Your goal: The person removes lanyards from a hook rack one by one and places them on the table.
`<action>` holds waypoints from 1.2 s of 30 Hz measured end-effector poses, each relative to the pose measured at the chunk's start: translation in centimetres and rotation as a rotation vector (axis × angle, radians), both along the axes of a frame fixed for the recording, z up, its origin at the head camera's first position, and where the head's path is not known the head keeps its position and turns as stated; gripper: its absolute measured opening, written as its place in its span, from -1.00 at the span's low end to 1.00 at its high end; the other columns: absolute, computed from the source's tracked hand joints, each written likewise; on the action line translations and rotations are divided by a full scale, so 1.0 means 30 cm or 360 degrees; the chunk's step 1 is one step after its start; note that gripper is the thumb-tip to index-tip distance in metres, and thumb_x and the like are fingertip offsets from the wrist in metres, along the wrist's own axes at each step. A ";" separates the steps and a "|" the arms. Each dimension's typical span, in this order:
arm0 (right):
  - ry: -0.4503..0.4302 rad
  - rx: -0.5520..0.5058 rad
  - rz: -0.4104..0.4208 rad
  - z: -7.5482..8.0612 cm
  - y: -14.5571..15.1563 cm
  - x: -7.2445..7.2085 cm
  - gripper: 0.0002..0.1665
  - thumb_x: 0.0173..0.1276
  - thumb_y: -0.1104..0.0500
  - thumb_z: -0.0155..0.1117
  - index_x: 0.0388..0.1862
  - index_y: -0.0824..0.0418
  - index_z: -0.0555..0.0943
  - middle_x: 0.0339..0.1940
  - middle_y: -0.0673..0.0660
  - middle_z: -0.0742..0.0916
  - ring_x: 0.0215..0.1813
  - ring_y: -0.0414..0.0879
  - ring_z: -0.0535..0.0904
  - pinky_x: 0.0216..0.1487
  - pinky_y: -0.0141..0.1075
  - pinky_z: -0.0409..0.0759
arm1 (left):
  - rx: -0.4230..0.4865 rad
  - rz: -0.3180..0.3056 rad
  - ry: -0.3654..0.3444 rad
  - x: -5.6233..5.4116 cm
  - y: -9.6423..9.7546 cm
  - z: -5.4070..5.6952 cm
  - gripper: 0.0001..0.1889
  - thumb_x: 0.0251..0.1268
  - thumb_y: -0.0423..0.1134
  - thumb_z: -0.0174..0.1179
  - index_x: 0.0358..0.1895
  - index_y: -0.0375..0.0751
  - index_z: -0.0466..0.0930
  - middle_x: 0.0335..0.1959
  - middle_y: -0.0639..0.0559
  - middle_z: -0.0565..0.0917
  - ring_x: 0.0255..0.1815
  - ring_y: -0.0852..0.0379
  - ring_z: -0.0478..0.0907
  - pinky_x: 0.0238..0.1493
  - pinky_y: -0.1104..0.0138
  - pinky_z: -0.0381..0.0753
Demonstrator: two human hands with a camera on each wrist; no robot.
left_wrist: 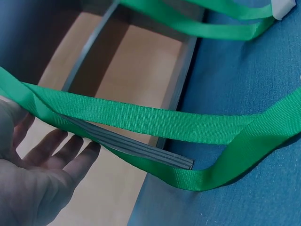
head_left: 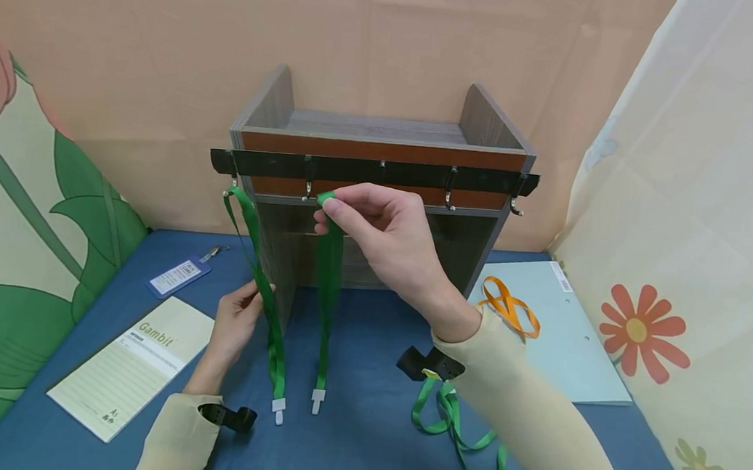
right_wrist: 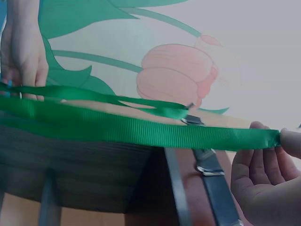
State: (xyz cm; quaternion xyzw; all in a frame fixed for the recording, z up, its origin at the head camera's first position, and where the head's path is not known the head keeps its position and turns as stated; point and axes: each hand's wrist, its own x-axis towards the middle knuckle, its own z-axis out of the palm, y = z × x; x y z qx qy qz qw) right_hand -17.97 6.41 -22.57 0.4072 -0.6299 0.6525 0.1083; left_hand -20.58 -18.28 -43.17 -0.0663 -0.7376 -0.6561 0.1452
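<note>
Pinched between my right thumb and index finger, the top of a green lanyard [head_left: 328, 282] is held close to the second hook [head_left: 308, 190] of a black hook rail [head_left: 381, 170]. My right hand [head_left: 386, 228] is level with the rail, and the strap hangs straight down to a white clip [head_left: 317, 401]. Another green lanyard [head_left: 271, 329] hangs from the leftmost hook [head_left: 234, 178]. Lower down, my left hand [head_left: 237, 320] holds that strap's edge by the thumb and index finger, the other fingers loosely extended along it [left_wrist: 80, 162].
Behind stands a grey wooden shelf unit [head_left: 267, 111]. To the left lie a blue badge [head_left: 179, 277] and a Gambit notepad [head_left: 131, 367]. An orange lanyard [head_left: 508, 307] rests on a pale blue folder [head_left: 572, 350]. One more green lanyard [head_left: 452, 415] lies below my right wrist.
</note>
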 end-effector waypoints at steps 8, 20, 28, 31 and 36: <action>0.0031 0.0033 -0.0043 0.052 0.051 0.012 -0.85 0.35 0.40 0.20 -0.15 0.47 0.63 -0.34 0.20 0.74 -0.26 0.10 0.68 0.01 -0.08 0.53 | -0.0013 -0.0008 0.0042 0.028 0.017 0.038 -0.72 0.42 -0.41 0.06 0.04 -0.58 0.54 -0.12 -0.22 0.63 -0.30 0.32 0.51 -0.27 0.43 0.53; 0.0125 -0.0026 -0.0095 0.118 0.114 0.039 -0.86 0.33 0.45 0.18 -0.18 0.47 0.64 -0.37 0.25 0.72 -0.27 0.16 0.64 -0.02 -0.03 0.53 | 0.0014 -0.0001 0.0030 0.005 0.001 0.003 -0.73 0.41 -0.42 0.06 0.06 -0.52 0.56 -0.09 -0.22 0.63 -0.27 0.31 0.53 -0.25 0.45 0.54; 0.0179 -0.0024 -0.0223 0.146 0.145 0.029 -0.88 0.32 0.44 0.22 -0.21 0.45 0.66 -0.39 0.26 0.71 -0.29 0.14 0.64 -0.11 -0.07 0.57 | -0.0025 0.0020 0.0019 0.026 0.017 0.035 -0.73 0.41 -0.43 0.05 0.06 -0.54 0.55 -0.13 -0.13 0.64 -0.32 0.32 0.50 -0.26 0.40 0.54; 0.0203 -0.0015 -0.0317 0.150 0.162 0.012 -0.89 0.31 0.42 0.24 -0.23 0.44 0.67 -0.41 0.24 0.72 -0.32 0.12 0.65 -0.14 -0.11 0.59 | -0.0037 0.0028 0.0014 0.027 0.017 0.036 -0.73 0.41 -0.44 0.05 0.06 -0.53 0.56 -0.19 0.06 0.63 -0.32 0.31 0.49 -0.27 0.40 0.53; 0.0224 -0.0013 -0.0424 0.148 0.188 -0.017 -0.89 0.31 0.38 0.27 -0.25 0.41 0.69 -0.42 0.23 0.71 -0.34 0.09 0.64 -0.19 -0.18 0.59 | -0.0046 0.0031 0.0004 0.027 0.017 0.038 -0.71 0.42 -0.43 0.05 0.10 -0.51 0.54 -0.12 -0.08 0.63 -0.30 0.31 0.50 -0.26 0.38 0.54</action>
